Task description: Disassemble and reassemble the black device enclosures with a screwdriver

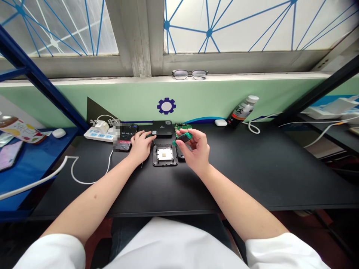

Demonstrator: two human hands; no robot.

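Observation:
A screwdriver with a green and black handle [183, 139] is held in the fingers of my right hand [198, 149], its thin shaft pointing left over an opened black plastic casing [155, 160]. Inside that casing lies a white metal plate [168, 153] with a small tan square pad. My left hand [141, 146] rests on the table left of the casing, fingers stretched out; something small and green shows under its fingertips. Behind the casing sits a black box [164, 129] with a label. A green circuit board [180, 126] and a dark part [181, 153] are partly hidden by my right hand.
A phone [127, 138] with a running timer lies beside my left hand, near a white power strip [98, 133] and its cable [73, 172]. Toward the back right are a bottle [242, 111] and a white earphone case [221, 122]. Glasses [190, 74] rest on the sill.

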